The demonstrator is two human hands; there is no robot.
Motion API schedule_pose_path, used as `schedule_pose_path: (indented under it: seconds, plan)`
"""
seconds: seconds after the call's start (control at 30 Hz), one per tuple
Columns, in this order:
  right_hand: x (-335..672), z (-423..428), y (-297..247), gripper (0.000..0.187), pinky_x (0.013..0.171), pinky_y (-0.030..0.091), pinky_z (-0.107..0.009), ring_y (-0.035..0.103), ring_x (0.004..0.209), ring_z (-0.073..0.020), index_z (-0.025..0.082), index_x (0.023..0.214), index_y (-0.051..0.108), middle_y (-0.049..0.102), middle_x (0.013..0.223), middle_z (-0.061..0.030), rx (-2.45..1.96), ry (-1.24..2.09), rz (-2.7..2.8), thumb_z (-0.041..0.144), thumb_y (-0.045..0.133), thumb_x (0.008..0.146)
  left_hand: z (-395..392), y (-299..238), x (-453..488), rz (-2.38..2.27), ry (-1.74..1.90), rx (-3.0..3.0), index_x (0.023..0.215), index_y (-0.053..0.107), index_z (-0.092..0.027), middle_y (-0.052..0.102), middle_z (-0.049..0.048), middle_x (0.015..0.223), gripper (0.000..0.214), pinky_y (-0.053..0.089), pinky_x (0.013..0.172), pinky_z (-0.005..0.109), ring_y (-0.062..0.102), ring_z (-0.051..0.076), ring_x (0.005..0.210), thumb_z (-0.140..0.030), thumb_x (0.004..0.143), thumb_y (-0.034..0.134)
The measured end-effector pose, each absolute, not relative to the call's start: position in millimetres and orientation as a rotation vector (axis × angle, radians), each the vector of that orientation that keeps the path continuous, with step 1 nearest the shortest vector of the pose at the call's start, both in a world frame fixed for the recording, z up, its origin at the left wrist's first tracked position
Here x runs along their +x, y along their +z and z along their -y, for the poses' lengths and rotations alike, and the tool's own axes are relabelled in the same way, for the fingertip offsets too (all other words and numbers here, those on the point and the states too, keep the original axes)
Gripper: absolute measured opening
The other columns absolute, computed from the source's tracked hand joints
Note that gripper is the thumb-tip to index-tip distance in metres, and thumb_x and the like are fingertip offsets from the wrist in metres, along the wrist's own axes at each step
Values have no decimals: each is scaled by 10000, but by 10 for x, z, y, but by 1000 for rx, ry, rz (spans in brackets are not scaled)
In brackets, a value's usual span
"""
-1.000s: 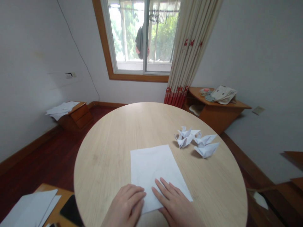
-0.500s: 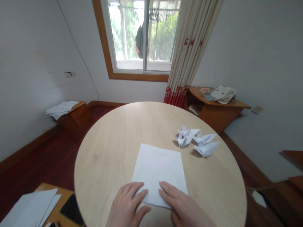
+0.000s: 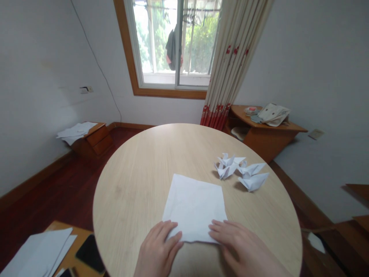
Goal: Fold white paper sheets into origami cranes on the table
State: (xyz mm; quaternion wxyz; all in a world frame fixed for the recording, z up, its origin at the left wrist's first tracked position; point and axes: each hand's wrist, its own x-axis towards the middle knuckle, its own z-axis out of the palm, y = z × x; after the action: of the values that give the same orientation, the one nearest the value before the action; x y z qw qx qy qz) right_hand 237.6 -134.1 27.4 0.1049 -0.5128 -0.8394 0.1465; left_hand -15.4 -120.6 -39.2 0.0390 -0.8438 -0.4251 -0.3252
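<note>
A white sheet of paper (image 3: 194, 207) lies on the round wooden table, its near edge slightly wavy. My left hand (image 3: 160, 244) grips the near left corner, with the fingertips on top and the thumb along the near edge. At the near right corner, my right hand (image 3: 238, 240) has its fingers over the paper, while its thumb is mostly hidden below. Beyond the sheet to the right stand several folded white paper birds (image 3: 226, 167), close together; the nearest paper bird (image 3: 253, 182) points its tip to the right.
The round table (image 3: 129, 192) has a curved edge. At lower left, a low wooden surface holds white sheets (image 3: 37, 250) and a dark phone (image 3: 90, 254). A corner desk (image 3: 268, 132) with a cloth bag (image 3: 273, 114) stands at back right, beside the curtain (image 3: 230, 65).
My right hand has slid right along the near edge to the corner. The near edge now sits slightly farther from me. My left hand stays at its corner, thumb closer to the paper.
</note>
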Motion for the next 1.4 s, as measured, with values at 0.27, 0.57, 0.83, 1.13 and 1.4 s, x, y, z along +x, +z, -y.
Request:
schedule_pose_path:
  seconds: [0.27, 0.57, 0.83, 1.13, 1.4]
  plan:
    - [2492, 1080, 373, 255, 945, 453, -414, 637, 1041, -280, 228, 975, 730, 726, 1074, -83, -1623, 821, 2134, 363, 549, 858, 1176, -367, -145, 1300, -1083, -2614, 923, 648, -235, 733, -4, 953, 276, 537, 799, 393, 683, 211, 882, -244, 1003, 384]
    - [2426, 779, 255, 414, 559, 345, -263, 501, 595, -153, 207, 619, 436, 550, 615, 18, -1634, 850, 2024, 496, 439, 914, 1163, -353, -125, 1503, -1095, -2673, 859, 593, -193, 681, 63, 938, 293, 531, 738, 334, 648, 200, 852, -236, 1007, 344]
    - [2379, 700, 120, 321, 567, 355, -276, 534, 603, -179, 229, 697, 401, 556, 636, 9, -1668, 708, 1964, 451, 403, 929, 1163, -418, -136, 1735, -923, -2500, 802, 588, -174, 622, 93, 921, 332, 504, 670, 357, 608, 228, 804, -294, 997, 347]
    - [2329, 620, -45, 303, 538, 346, -260, 541, 581, -189, 228, 714, 438, 574, 624, -2, -1770, 528, 1916, 451, 403, 916, 1173, -463, -128, 1785, -733, -2368, 845, 613, -166, 610, 88, 912, 318, 445, 651, 347, 575, 239, 788, -269, 991, 349]
    - [2317, 511, -150, 313, 560, 359, -266, 587, 603, -206, 223, 764, 487, 612, 657, -18, -1774, 507, 1933, 447, 351, 934, 1170, -503, -136, 1806, -633, -2341, 860, 614, -164, 604, 84, 921, 255, 422, 655, 339, 564, 244, 807, -280, 977, 419]
